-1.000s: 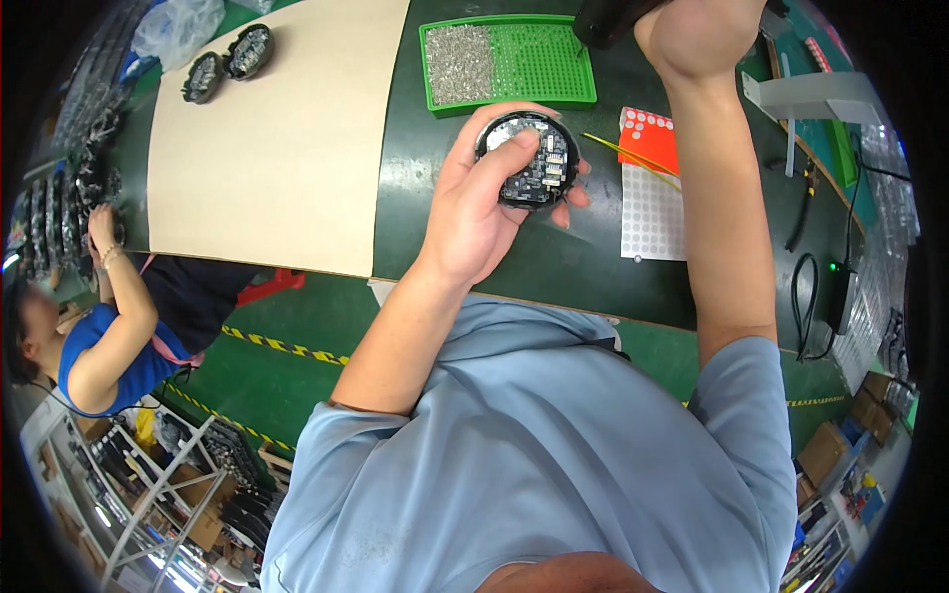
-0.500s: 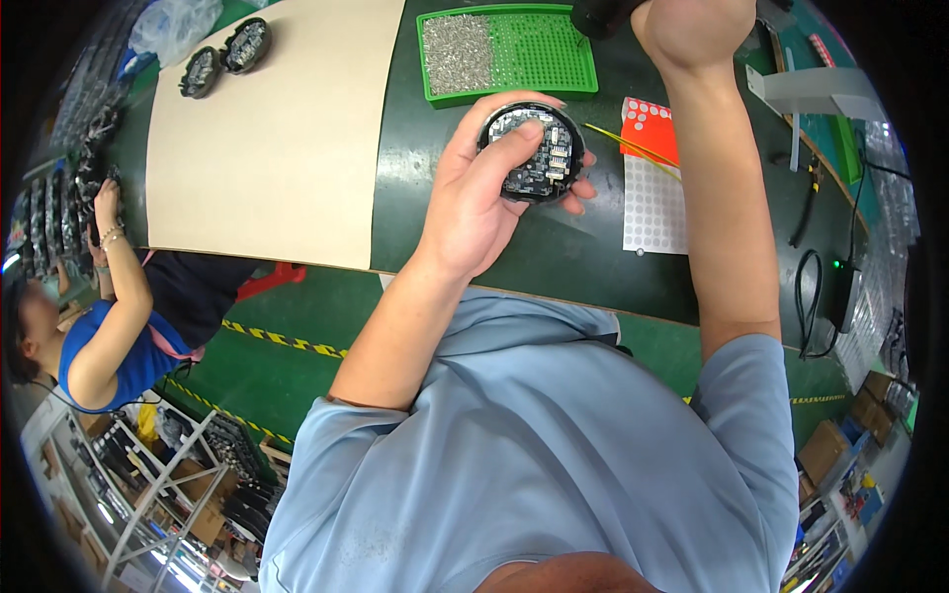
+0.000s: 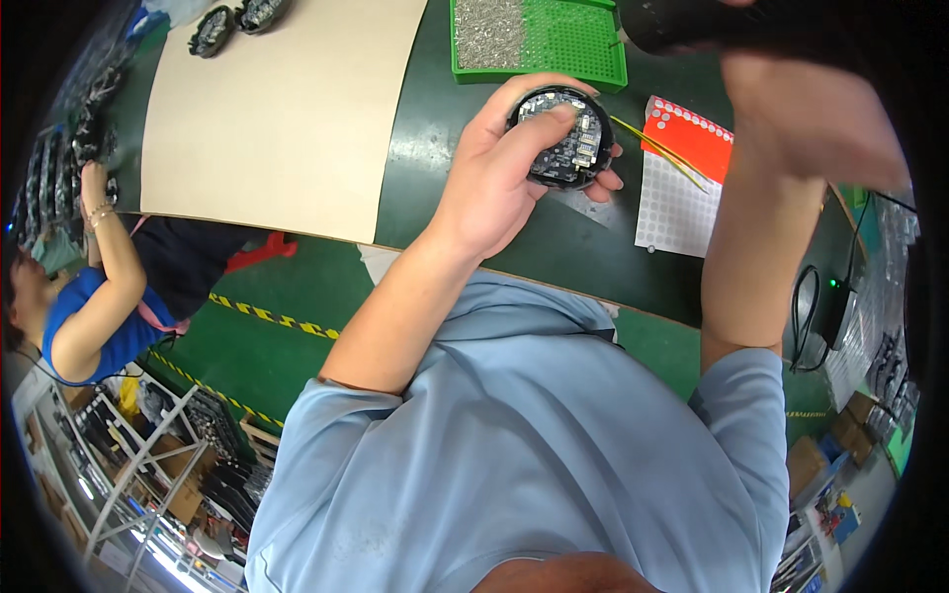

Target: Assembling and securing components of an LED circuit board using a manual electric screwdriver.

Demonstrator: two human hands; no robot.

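My left hand (image 3: 489,183) holds a round black device (image 3: 565,138) with its circuit board facing up, just above the green table (image 3: 445,148). The thumb lies across the board and the fingers wrap under its far edge. My right hand (image 3: 806,104) is raised at the upper right, blurred, gripping a dark power tool (image 3: 682,25) that points left over a green tray (image 3: 583,44). The tool's tip is out of view.
The green tray holds a heap of small screws (image 3: 489,30). A beige mat (image 3: 287,109) lies to the left, with two round black devices (image 3: 237,18) at its far end. Red (image 3: 692,138) and white (image 3: 672,212) sticker sheets and yellow wires (image 3: 657,150) lie to the right. Another person (image 3: 84,316) sits at lower left.
My right hand with the dark tool has come slightly lower and is now blurred. My left hand keeps the round device in the same place. The other person's arm stays raised.
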